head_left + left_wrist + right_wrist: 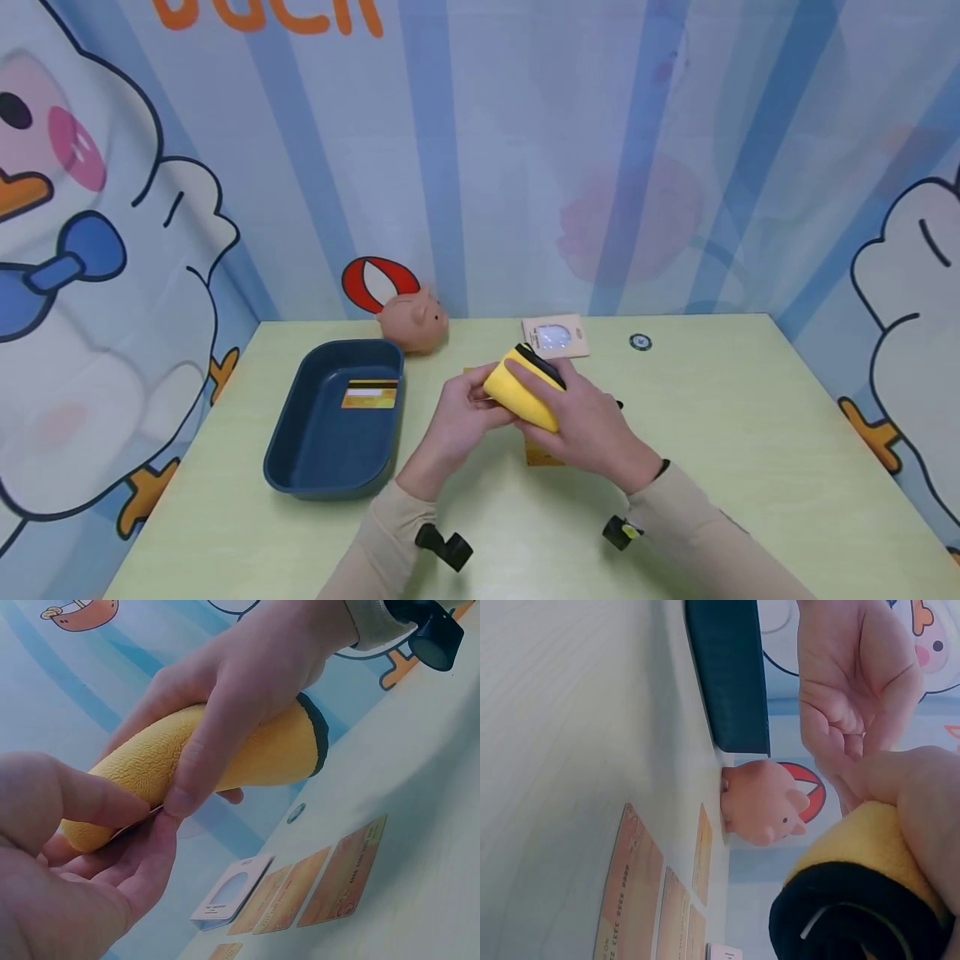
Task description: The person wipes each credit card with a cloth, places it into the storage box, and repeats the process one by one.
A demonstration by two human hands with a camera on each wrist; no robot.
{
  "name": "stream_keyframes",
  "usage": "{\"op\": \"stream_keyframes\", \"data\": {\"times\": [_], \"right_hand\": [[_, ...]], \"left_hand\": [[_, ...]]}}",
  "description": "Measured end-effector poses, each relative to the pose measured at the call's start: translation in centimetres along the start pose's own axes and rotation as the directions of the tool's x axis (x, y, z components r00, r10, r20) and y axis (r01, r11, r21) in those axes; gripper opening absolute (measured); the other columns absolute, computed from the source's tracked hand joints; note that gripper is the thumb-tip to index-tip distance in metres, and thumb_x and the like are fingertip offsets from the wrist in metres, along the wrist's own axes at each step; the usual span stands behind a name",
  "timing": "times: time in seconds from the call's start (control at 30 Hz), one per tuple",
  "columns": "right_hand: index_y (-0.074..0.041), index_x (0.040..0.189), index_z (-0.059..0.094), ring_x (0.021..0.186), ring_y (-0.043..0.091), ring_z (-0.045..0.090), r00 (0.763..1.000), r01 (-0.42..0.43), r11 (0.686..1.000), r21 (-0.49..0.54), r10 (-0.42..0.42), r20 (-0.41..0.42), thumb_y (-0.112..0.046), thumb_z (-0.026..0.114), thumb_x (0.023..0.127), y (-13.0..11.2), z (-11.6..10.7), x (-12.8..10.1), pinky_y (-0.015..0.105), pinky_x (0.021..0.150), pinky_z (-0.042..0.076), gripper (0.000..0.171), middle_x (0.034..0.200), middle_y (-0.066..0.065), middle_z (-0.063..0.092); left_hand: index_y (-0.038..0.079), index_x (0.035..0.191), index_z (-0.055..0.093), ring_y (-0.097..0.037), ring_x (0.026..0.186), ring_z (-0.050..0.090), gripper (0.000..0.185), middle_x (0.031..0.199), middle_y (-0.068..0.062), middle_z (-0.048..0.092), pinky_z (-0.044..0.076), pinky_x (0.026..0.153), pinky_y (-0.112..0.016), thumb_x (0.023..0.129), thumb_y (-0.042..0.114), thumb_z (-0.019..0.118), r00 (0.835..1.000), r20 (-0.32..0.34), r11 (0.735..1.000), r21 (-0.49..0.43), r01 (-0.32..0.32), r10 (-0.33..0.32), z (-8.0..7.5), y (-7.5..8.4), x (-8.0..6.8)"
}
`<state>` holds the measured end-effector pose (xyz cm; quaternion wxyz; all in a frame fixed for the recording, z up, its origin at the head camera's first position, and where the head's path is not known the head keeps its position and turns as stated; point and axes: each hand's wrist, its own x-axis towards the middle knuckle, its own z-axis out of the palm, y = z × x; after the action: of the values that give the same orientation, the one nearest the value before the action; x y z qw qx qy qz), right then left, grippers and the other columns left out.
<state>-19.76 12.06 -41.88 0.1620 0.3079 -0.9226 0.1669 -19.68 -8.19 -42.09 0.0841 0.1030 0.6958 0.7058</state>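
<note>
A soft yellow pouch (516, 403) with a black-trimmed end is held tilted above the table, between both hands. My right hand (592, 425) grips it around the body, thumb across the top. At its narrower end, my left hand (461, 421) pinches the fabric; a thin pale edge shows by those fingers in the left wrist view, and I cannot tell what it is. The right wrist view looks at the pouch's black end (799, 892), with a light curved line inside it. Below the hands lie several gold-orange cards (345, 877), partly hidden in the head view.
To the left stands a dark blue tray (318, 454) with a gold card (370, 400) inside. A pink piggy bank (412, 322) sits behind it. Toward the back edge are a pale pink box (573, 336) and a small round chip (641, 342).
</note>
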Motion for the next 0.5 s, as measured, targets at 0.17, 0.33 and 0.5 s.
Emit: {"op": "stream_keyframes", "data": {"times": [0.17,0.33,0.5], "right_hand": [[-0.045,0.156,0.031,0.080,0.022,0.059,0.999,-0.024,1.000,-0.002,0.024,0.036,-0.039,0.068,0.090,0.22,-0.18,-0.15,0.028,0.053,0.050,0.076,0.134,0.016,0.050],[-0.047,0.156,0.029,0.081,0.021,0.059,0.999,-0.035,0.999,-0.004,0.035,0.039,-0.040,0.070,0.090,0.43,-0.34,-0.28,0.028,0.053,0.051,0.078,0.136,0.016,0.049],[-0.045,0.156,0.029,0.082,0.022,0.060,1.000,-0.021,1.000,-0.014,0.021,0.016,-0.041,0.073,0.088,0.60,-0.56,-0.42,0.028,0.053,0.052,0.080,0.135,0.017,0.049]], "left_hand": [[0.011,0.147,0.050,-0.025,0.102,0.072,0.062,0.130,-0.015,0.067,0.060,0.088,-0.036,0.090,-0.001,0.071,0.999,-0.017,0.999,-0.025,0.042,-0.042,-0.03,-0.19,0.01],[0.012,0.150,0.046,-0.025,0.104,0.072,0.066,0.131,-0.015,0.066,0.060,0.087,-0.035,0.090,-0.002,0.070,0.998,-0.031,0.998,-0.031,0.050,-0.051,-0.07,-0.06,-0.05],[0.015,0.149,0.047,-0.025,0.105,0.071,0.065,0.130,-0.014,0.066,0.060,0.088,-0.034,0.091,-0.001,0.070,0.997,-0.047,0.998,-0.027,0.057,-0.058,-0.21,0.31,-0.11]]}}
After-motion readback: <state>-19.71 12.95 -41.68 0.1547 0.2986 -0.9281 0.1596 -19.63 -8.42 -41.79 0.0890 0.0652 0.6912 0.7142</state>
